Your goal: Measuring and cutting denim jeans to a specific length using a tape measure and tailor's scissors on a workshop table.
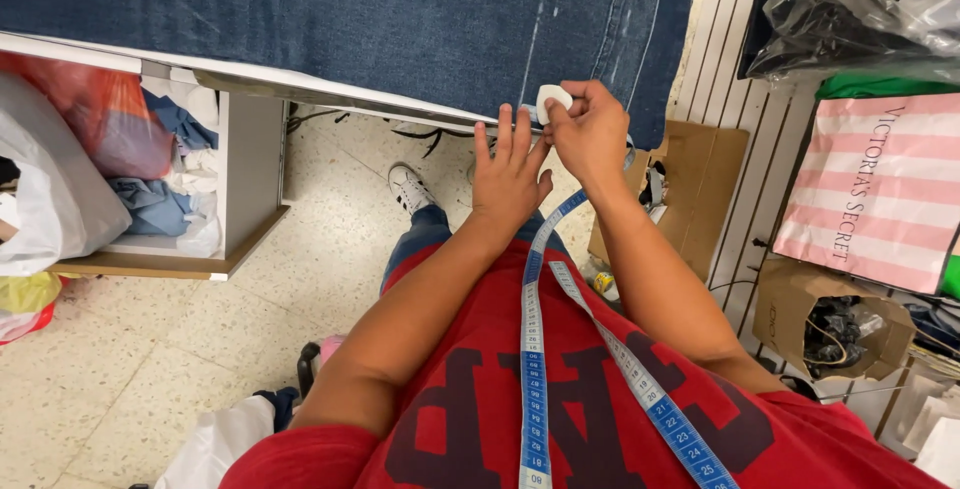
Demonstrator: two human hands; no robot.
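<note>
Dark blue denim fabric lies spread over a white table. At its near edge my right hand pinches a small white piece of chalk against the cloth. My left hand is flat with its fingers spread, just left of the right hand at the table's edge, and it holds nothing. A blue and white measuring tape hangs round my neck over a red shirt.
Under the table, a white shelf holds cloth and plastic bags. At the right stand a pink striped bag, cardboard boxes and black plastic bags against a slatted wall. Speckled floor lies below.
</note>
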